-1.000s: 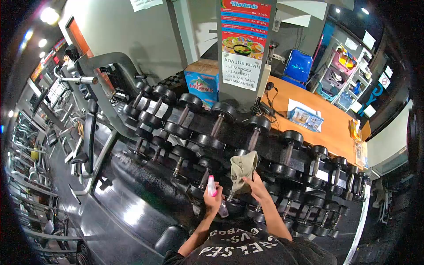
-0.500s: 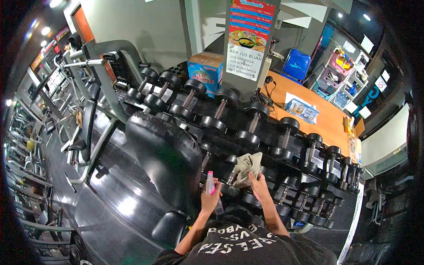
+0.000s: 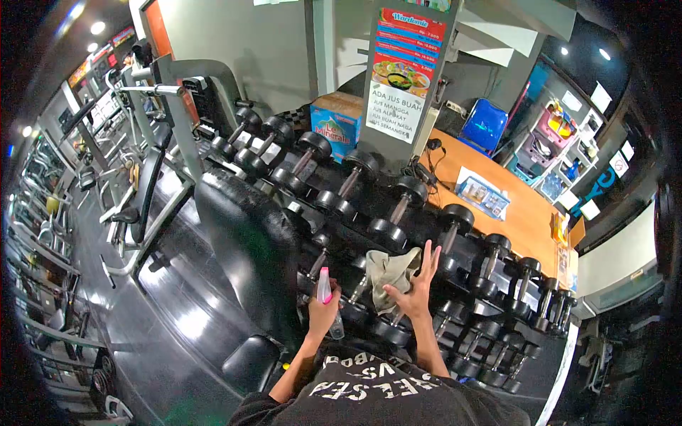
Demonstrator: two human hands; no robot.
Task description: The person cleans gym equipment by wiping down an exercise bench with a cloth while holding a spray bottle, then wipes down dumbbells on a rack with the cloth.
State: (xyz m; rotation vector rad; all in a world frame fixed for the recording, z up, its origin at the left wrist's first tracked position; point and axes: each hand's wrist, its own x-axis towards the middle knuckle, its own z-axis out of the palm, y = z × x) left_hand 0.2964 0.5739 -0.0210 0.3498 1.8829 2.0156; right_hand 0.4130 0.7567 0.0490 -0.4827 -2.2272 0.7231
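In the head view, the left hand (image 3: 324, 312) is curled around a spray bottle (image 3: 325, 290), its pink-and-white top upward. The right hand (image 3: 418, 295) is spread, fingers straight, thumb over a cloth (image 3: 387, 273); whether it pinches the cloth, I cannot tell. The cloth is in front of the racked dumbbells (image 3: 348, 186), right of the bottle. A black bench (image 3: 245, 245) stands to the left.

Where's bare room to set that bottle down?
Free: the orange wooden desk between its blue rectangular item and yellow item; the glossy dark floor left of the black padded bench. Crowded: black round-headed dumbbells around the crumpled pale cloth.
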